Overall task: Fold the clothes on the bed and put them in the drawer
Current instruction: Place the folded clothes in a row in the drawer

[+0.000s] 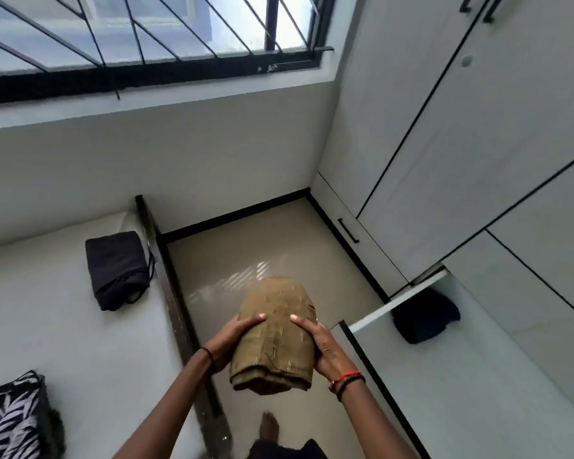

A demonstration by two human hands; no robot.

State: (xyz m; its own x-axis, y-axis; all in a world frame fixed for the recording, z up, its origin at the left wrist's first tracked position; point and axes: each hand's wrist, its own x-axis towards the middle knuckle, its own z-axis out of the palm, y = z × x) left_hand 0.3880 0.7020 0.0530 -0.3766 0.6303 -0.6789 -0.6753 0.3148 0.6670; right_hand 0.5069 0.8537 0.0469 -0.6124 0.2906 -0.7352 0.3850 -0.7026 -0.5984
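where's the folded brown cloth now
Head view, centre: folded brown cloth held by left hand and right hand, above the floor between white bed and open drawer.

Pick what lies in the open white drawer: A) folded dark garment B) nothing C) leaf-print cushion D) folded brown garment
A: a folded dark garment lies in the open white drawer; the folded brown garment is held over the floor by the left hand and right hand.

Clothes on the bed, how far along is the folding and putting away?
Done: one dark folded garment lies in the open drawer. In hand: left hand and right hand hold a folded brown garment. Left: a folded black garment waits on the bed.
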